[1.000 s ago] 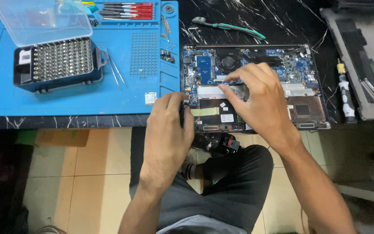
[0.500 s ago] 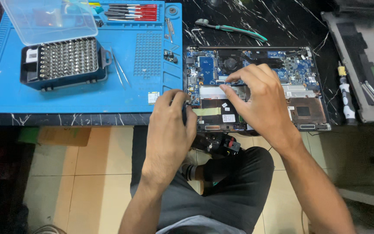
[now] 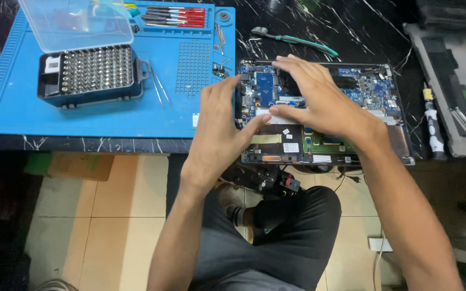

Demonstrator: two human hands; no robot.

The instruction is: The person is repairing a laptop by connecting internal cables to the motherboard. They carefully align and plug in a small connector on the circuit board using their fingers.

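An opened laptop base (image 3: 376, 89) with a blue circuit board lies on the black marbled table, its bottom cover off. My left hand (image 3: 219, 129) clasps the base's left edge, fingers curled at the side and thumb stretched across the inner front area. My right hand (image 3: 319, 99) lies flat on the middle of the board, fingers apart and pointing left, covering the parts beneath. Nothing loose shows in either hand.
A blue work mat (image 3: 190, 108) to the left carries a screwdriver-bit case (image 3: 90, 73), its clear lid (image 3: 76, 21), tweezers (image 3: 157, 83) and red-handled screwdrivers (image 3: 179, 16). A green-handled tool (image 3: 297, 40) lies behind the laptop. On the right sit a screwdriver (image 3: 432, 124) and grey cover (image 3: 449, 81).
Both hands have moved away from me along the laptop: the left from the front corner to the left edge, the right toward the far part of the board.
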